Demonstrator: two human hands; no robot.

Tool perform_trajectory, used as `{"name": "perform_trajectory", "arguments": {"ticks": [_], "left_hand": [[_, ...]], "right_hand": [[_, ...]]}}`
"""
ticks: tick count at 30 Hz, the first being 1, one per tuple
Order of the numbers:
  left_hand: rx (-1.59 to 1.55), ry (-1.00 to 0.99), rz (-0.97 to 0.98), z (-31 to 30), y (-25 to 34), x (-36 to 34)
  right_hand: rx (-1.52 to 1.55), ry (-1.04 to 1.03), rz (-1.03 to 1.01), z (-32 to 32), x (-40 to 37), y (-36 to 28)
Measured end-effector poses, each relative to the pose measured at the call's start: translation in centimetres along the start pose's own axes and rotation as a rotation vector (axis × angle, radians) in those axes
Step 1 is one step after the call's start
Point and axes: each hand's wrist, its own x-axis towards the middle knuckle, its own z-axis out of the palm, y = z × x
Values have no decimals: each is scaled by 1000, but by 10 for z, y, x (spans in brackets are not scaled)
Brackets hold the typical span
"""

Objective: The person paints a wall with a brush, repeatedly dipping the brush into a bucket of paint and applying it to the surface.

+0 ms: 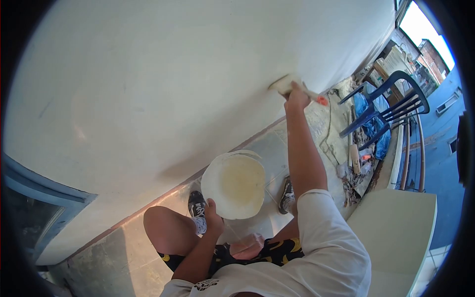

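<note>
We can count here two hands (298, 97), one hand tool (282, 84), one round pale thing (233, 185), two dark shoes (197, 203), one blue chair (374, 113) and one white shirt (332, 226).

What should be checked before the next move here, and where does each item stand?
1. Right hand grips the brush: ok.
2. Left hand steadies the round container at its edge: ok.
3. Blue chair away from the brush: ok.
4. Floor covered beside the container: not ok, bare tiles show.
5. Bristles loaded: cannot tell.
6. Container resting firmly on the floor: cannot tell, its underside is hidden.
</note>
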Motion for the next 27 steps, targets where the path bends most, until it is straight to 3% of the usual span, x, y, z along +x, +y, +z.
{"name": "perform_trajectory", "arguments": {"ticks": [1,3,6,8,10,12,13,15,20,22,24,27], "left_hand": [[22,27,-15,-2,0,3],[56,18,3,-8,-3,7],[7,-17,29,13,7,2],[-65,-33,49,23,10,2],[-59,-20,34,19,8,-1],[-68,-15,29,25,11,-5],[-79,-4,21,26,13,-5],[-9,12,57,10,0,6],[-34,-31,62,28,13,-2],[-63,-8,42,30,12,0],[-35,-77,3,24,12,-1],[-2,-68,25,19,6,4]], "right_hand": [[-29,31,-35,33,-9,-34],[143,-145,-63,62,-14,-95],[229,-266,-196,55,-17,-135],[140,-139,-220,28,-22,-111],[-52,-42,-120,-9,-12,-46],[-105,45,44,1,-10,-21],[-75,-73,-14,24,-10,-34],[27,-99,-76,66,-19,-84],[362,-422,-192,61,-15,-151],[245,-380,-143,47,-12,-105],[173,-135,66,12,-11,-34],[73,-74,71,-25,-20,-12]]}}
